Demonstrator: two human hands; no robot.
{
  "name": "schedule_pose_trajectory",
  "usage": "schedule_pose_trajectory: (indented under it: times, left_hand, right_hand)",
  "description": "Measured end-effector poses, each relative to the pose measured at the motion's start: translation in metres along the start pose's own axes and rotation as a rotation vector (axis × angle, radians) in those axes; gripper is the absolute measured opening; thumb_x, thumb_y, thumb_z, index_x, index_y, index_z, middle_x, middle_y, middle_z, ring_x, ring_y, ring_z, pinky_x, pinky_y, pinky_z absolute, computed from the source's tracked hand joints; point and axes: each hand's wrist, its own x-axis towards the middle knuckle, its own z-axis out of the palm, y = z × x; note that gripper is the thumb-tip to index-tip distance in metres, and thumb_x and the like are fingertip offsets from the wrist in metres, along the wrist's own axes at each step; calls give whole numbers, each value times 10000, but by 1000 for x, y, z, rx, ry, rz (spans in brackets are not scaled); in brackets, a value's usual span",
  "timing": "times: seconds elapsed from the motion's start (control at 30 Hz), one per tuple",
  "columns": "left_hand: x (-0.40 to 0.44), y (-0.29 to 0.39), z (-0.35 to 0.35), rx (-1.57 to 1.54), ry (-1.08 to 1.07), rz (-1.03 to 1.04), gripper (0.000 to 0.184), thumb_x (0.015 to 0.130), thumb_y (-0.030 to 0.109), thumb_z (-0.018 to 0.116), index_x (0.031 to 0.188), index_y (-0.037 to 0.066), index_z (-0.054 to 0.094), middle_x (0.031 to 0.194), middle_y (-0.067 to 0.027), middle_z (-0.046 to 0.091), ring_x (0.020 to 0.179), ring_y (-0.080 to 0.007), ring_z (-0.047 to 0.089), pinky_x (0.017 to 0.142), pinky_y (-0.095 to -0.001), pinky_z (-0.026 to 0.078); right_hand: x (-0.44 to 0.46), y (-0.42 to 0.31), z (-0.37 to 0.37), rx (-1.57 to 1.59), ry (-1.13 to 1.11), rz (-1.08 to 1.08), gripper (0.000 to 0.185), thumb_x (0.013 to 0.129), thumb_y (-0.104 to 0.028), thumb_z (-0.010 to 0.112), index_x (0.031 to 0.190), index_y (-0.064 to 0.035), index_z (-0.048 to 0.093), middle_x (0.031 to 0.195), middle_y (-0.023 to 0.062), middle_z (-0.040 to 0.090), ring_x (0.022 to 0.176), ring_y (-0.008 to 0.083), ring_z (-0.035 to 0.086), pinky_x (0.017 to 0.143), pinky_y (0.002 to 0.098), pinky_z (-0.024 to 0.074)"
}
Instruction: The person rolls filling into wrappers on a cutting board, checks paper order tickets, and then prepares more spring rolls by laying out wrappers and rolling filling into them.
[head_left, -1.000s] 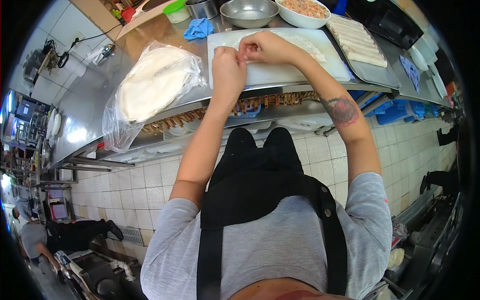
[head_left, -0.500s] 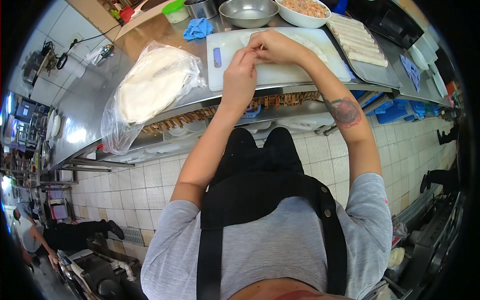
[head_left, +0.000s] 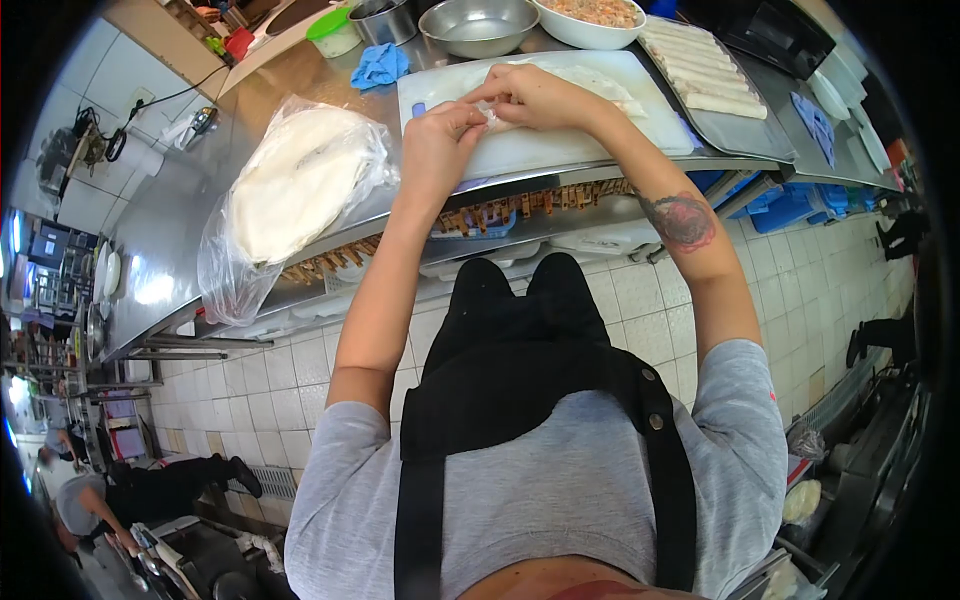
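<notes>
Over the white cutting board (head_left: 560, 155), my left hand (head_left: 440, 140) is closed, its fingertips pinching the end of a thin, whitish wrapper (head_left: 488, 114). My right hand (head_left: 535, 95) bends over the same wrapper, with thumb and fingers drawn together on it. The roll's body is mostly hidden beneath my right hand. Past my right wrist, a pale sheet of dough (head_left: 610, 88) lies on the board. To the left, a stack of round dough sheets (head_left: 300, 180) rests in a clear plastic bag. Finished-looking white rolls (head_left: 700, 65) line a metal tray at the right.
Behind the board stand a steel bowl (head_left: 478, 28), a white bowl of orange-flecked filling (head_left: 592, 22) and a green-rimmed tub (head_left: 330, 35). A blue cloth (head_left: 380, 66) lies beside them. Clothespins (head_left: 490, 215) hang under the counter edge. Another person (head_left: 110, 500) is at lower left.
My left hand has moved left and slightly down, away from the right hand, and the wrapper now shows between them. The view has shifted slightly.
</notes>
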Motion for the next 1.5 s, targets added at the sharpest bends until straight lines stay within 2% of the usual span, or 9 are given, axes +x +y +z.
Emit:
schedule_pose_trajectory:
  times: [0.27,0.33,0.4,0.5,0.6,0.9,1.03,1.27,1.5]
  left_hand:
    - [-1,-6,4,20,-28,37,93,790,40,707,877,7,716,893,-133,712,775,-299,693,722,-347,540]
    - [0,-5,3,12,-43,26,95,795,46,707,881,6,713,894,-137,712,781,-301,693,723,-348,540]
    - [0,-5,3,7,-55,23,93,797,46,707,880,4,710,898,-142,711,786,-300,694,723,-348,540]
    - [-1,-5,3,12,-56,25,95,801,51,713,879,-4,708,925,-148,714,807,-305,697,741,-350,541]
    - [-3,1,2,13,-65,-10,116,797,54,725,891,-11,710,954,-156,717,843,-305,701,776,-348,543]
    - [-3,0,2,16,-83,-29,162,779,42,737,926,-20,706,1000,-154,715,874,-305,699,792,-348,543]
    - [-4,1,3,-26,-74,-57,156,783,33,728,926,-25,703,1012,-155,712,867,-301,699,774,-347,547]
    - [-5,2,4,-23,-52,-44,135,780,16,720,905,-29,695,1011,-158,707,807,-311,698,727,-351,554]
    - [-5,0,4,-12,-47,6,158,762,6,721,911,-24,680,967,-159,699,768,-305,690,697,-360,546]
  right_hand:
    - [-51,-16,-22,-5,420,214,278,886,-91,608,1147,-100,704,1020,145,678,840,205,650,705,318,519]
    - [-92,-21,-39,-188,522,549,205,899,-184,622,1017,-63,736,832,123,708,726,188,658,655,297,510]
    - [-128,-19,-51,-148,589,930,325,901,-313,632,850,-9,735,652,93,676,595,183,633,614,294,500]
    - [-152,-8,-59,-115,522,1179,436,853,-432,657,822,-4,736,704,164,694,698,334,694,716,394,539]
    - [-135,-4,-54,-255,466,1258,492,824,-480,668,806,8,734,751,203,701,777,369,703,757,420,544]
    - [-107,-18,-32,-191,698,1231,271,751,-265,717,852,-13,720,801,216,698,814,374,693,754,434,545]
    - [-106,-20,-15,-202,917,956,116,803,-113,665,799,3,660,756,215,668,744,374,670,687,416,529]
    - [-121,-19,-12,-237,801,574,77,863,-34,643,885,17,590,889,208,680,799,372,666,699,384,522]
    - [-137,-14,-25,-92,554,462,84,870,-5,632,950,5,606,1061,150,707,940,316,686,814,344,540]
